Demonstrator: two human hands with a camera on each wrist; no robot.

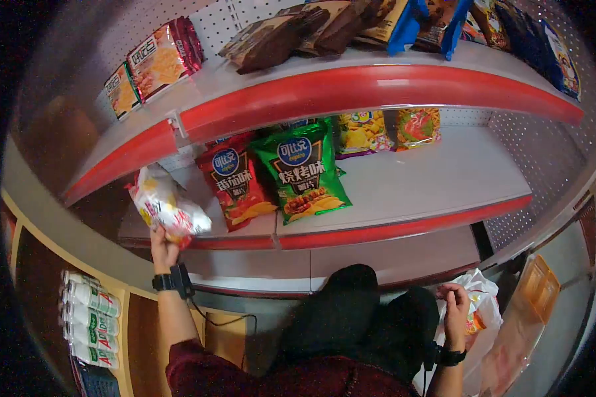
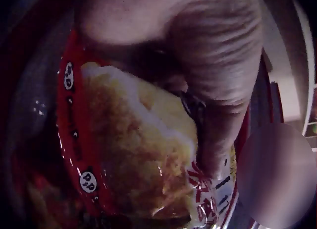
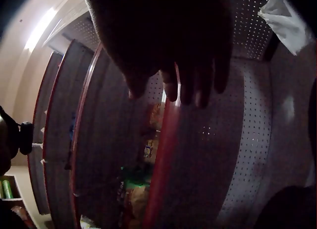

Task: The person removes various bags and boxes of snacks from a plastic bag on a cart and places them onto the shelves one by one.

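Note:
My left hand [image 1: 163,250] grips a white, yellow and red snack bag [image 1: 169,206] at the left end of the lower shelf. Up close in the left wrist view, thumb and fingers pinch the edge of this snack bag [image 2: 133,144], which has a red side strip. To the right of it stand a red chip bag [image 1: 235,182] and a green chip bag [image 1: 302,172]. By my right knee, my right hand [image 1: 455,311] hangs with loosely bent fingers, overlapping a white plastic bag [image 1: 487,298] with colourful packets inside. The right wrist view shows those fingers [image 3: 200,92] holding nothing.
Overhead, the upper shelf's red edge [image 1: 377,83] juts out, with brown snack bags [image 1: 271,40] and orange packets [image 1: 162,59] above it. More yellow bags [image 1: 364,132] stand behind the green one. White bottles [image 1: 94,324] fill a wooden shelf at left; an orange-brown box [image 1: 540,284] stands at right.

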